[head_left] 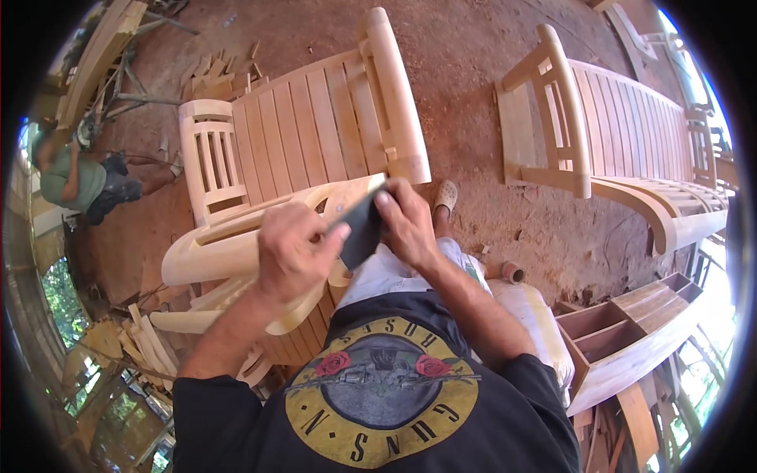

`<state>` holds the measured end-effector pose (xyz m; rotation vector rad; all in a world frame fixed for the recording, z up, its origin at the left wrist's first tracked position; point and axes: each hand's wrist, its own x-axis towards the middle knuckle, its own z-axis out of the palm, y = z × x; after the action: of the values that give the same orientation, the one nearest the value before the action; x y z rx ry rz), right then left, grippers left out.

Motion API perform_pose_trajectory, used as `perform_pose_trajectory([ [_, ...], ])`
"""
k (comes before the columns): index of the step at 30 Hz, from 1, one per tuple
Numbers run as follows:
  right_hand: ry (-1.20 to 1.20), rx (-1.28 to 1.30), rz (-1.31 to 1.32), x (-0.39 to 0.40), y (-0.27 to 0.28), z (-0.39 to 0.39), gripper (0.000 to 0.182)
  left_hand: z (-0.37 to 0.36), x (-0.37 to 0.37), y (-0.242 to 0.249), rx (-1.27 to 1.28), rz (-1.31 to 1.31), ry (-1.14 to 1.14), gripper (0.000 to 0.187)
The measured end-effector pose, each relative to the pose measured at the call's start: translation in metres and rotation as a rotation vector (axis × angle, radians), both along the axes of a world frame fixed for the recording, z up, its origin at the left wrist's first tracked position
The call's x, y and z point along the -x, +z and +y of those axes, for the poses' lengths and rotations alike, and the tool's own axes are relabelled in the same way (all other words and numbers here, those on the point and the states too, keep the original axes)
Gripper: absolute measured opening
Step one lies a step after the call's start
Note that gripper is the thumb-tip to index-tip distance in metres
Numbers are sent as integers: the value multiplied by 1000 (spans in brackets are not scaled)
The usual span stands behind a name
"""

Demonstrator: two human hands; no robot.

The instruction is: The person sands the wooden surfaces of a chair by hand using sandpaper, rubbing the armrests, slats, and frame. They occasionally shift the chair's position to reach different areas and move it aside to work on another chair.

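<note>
A dark grey sheet (362,235), like sandpaper, is held between my two hands in front of my chest. My left hand (296,248) is curled at the sheet's left edge, with the thumb against it. On the other side my right hand (406,221) pinches its upper right edge, thumb on the face. Just beyond and below the hands is the curved pale top rail (213,254) of a wooden bench. The bench's slatted seat (300,126) extends away from me.
A second slatted bench (631,118) stands at the right. Below it lies a wooden box with compartments (623,339). Another person (79,177) is at the far left. Near my foot is a small round can (512,273). Wood offcuts (221,79) lie behind the bench.
</note>
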<state>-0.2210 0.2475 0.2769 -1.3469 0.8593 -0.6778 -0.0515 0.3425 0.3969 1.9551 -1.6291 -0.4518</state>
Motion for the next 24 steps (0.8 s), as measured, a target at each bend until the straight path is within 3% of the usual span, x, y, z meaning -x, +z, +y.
perform_pose_trajectory([
  [2, 25, -137, -4, -8, 25, -28, 21, -13, -9, 6, -117, 272, 279, 26],
  [3, -12, -126, -75, -7, 21, -36, 20, -15, -12, 6, -110, 417, 286, 19],
  [6, -212, -154, -187, 20, 15, -57, 15, -14, -2, -13, 106, 397, 208, 20],
  [8, -434, -201, -118, 47, 6, -67, 18, -4, 4, -19, 92, -16, -231, 28],
  [10, -524, -134, -47, 80, -41, -70, 18, -2, 19, -32, 60, -170, -517, 23],
  [13, -584, -177, 77, 111, -79, -56, 17, -9, 19, -64, 58, -261, -698, 16],
  [16, -563, -233, 137, 122, -92, -38, 17, -27, 18, -80, -192, -378, -966, 18],
  [17, -563, -269, 134, 123, -92, -34, 17, -31, 23, -84, -171, -506, -1004, 20],
  [20, -547, -286, 103, 122, -96, -28, 17, -51, 34, -76, -560, -571, -1124, 23],
  [23, -492, -178, 129, 122, -98, -21, 18, -72, 28, -70, -635, -278, -898, 25],
  [24, -457, -199, 165, 123, -97, -18, 18, -78, 18, -67, -437, -121, -644, 27],
])
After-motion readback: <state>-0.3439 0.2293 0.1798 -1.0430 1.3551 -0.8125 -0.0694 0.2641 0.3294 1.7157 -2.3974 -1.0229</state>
